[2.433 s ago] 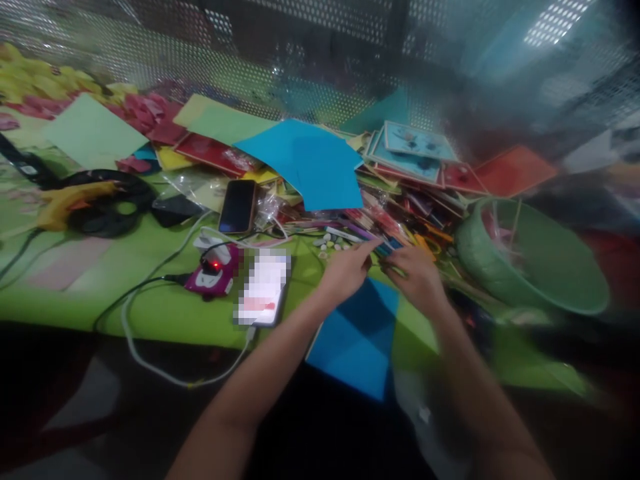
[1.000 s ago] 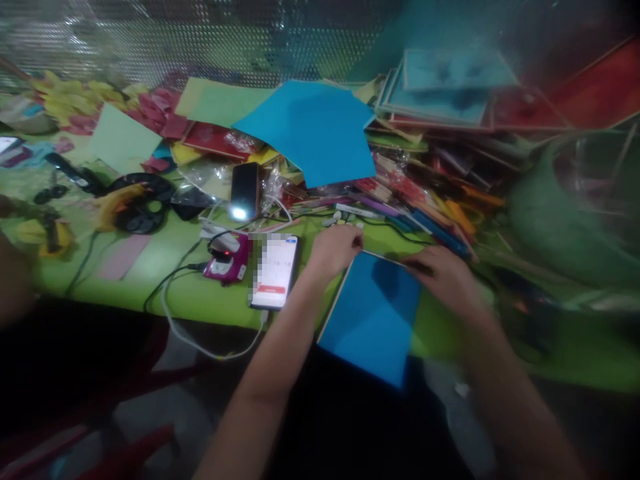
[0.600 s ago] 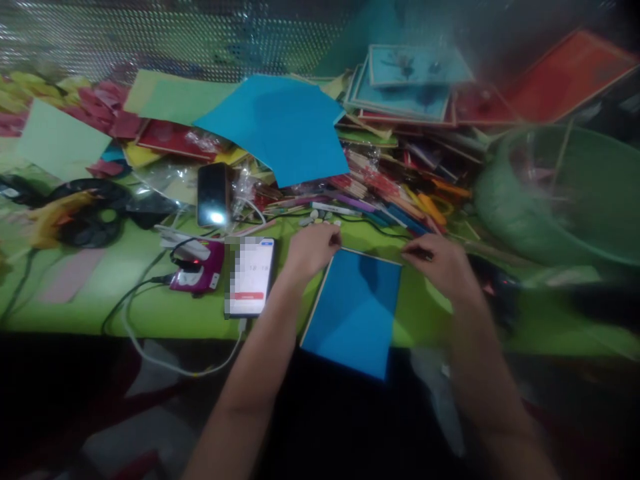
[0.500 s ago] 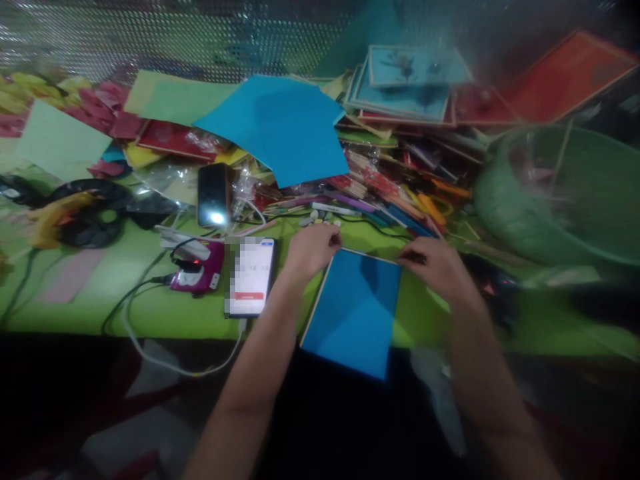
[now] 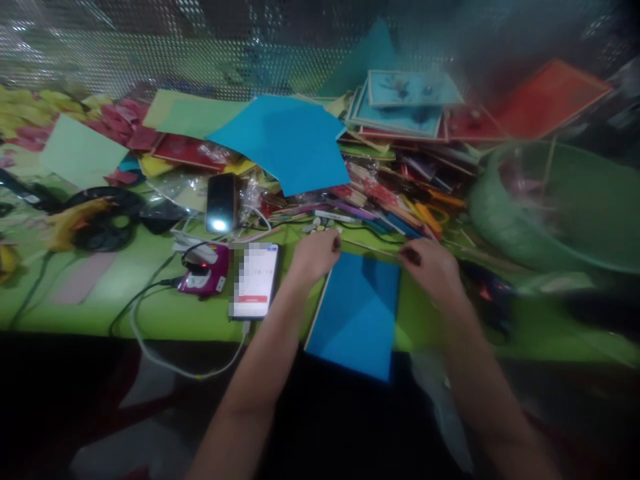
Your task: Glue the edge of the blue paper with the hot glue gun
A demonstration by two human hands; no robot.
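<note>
A blue rectangular card (image 5: 357,320) lies at the front of the green table, its near end jutting past the edge. Along its left side runs a thin pale strip. Just beyond the far edge of the card, a thin wooden stick (image 5: 371,247) spans the gap between my hands. My left hand (image 5: 316,255) is closed in a pinch at the stick's left end. At its right end, my right hand (image 5: 431,268) pinches it between thumb and fingers. The fingertips are partly hidden and slightly blurred.
Left of my arm lie a lit phone (image 5: 256,283) on a white cable, a purple device (image 5: 205,275) and a dark phone (image 5: 221,203). Blue paper (image 5: 295,143), pens and sticks pile up behind. A green basin (image 5: 555,207) stands right, a glue gun (image 5: 80,220) far left.
The stick, which lay along the card's far edge, is now slightly beyond it, with a gap between. My hands still pinch its ends. The whole view has shifted slightly.
</note>
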